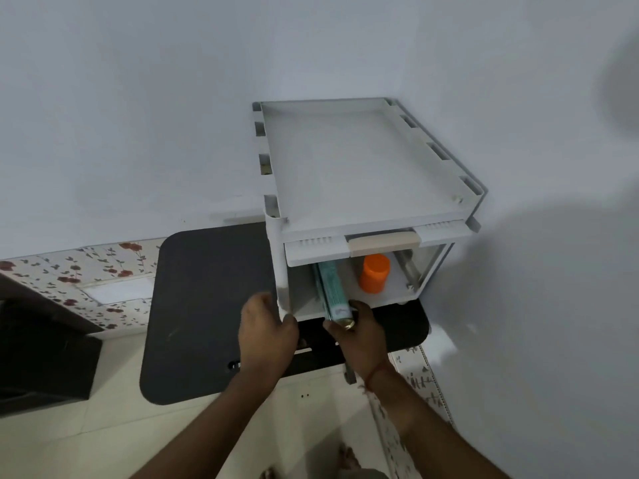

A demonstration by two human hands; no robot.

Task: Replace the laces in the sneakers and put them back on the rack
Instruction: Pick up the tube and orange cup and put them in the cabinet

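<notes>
A white plastic storage box [359, 160] stands on a dark grey table [207, 299] in the corner of the room. Its front flap [345, 245] is lifted, showing the inside. My left hand [266, 330] grips the box's front left corner post. My right hand [356, 331] holds the near end of a long teal tube [332, 288] that lies half inside the box. An orange cylinder [374, 273] stands upright further in. No sneakers or laces are in view.
White walls close in behind and to the right of the box. A floral-patterned surface [90, 281] lies to the left, with a dark piece of furniture [41, 357] beside it. Pale floor tiles [103, 426] show below the table.
</notes>
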